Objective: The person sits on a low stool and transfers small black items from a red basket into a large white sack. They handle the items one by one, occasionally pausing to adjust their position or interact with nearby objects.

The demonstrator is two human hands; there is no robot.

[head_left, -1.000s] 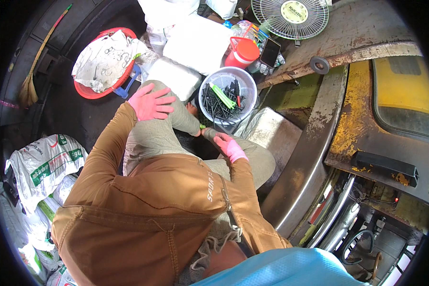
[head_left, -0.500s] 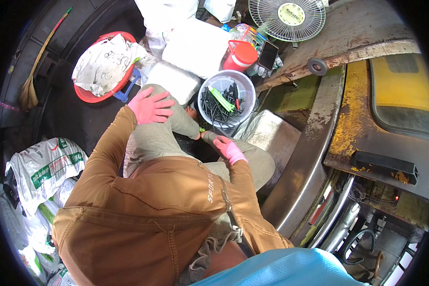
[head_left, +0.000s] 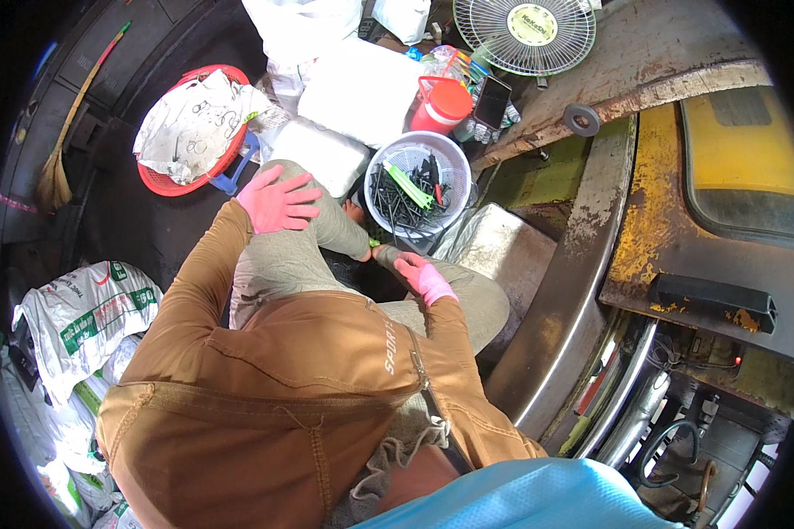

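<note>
Little has just changed around my fingers: my left hand (head_left: 278, 203) and right hand (head_left: 426, 279), both in pink gloves, stay where they were a second ago, so the work stands paused, with no piece being lifted that I can see. My left fingers lie spread and flat over my left knee, on the grey-green trouser leg (head_left: 278, 257). My right hand rests on my folded right leg (head_left: 476, 295), its fingers lying nearly together; from this angle I can't fairly tell whether anything is tucked under the palm.

The pale lattice basket (head_left: 419, 145) sits just beyond my right hand, apart from it. Inside lie thin black pieces (head_left: 388, 196) in a loose tangle, with a bright green strip (head_left: 408, 185) across them. A red-lidded jug (head_left: 446, 99) stands behind it, and a dark phone (head_left: 493, 102) beside the jug.

Against the earlier frame, only my viewpoint differs: the fan (head_left: 533, 24) and the basket sit slightly further left, and the red basket (head_left: 157, 181) a touch lower. The green strip lies across the black pieces as it did.
</note>
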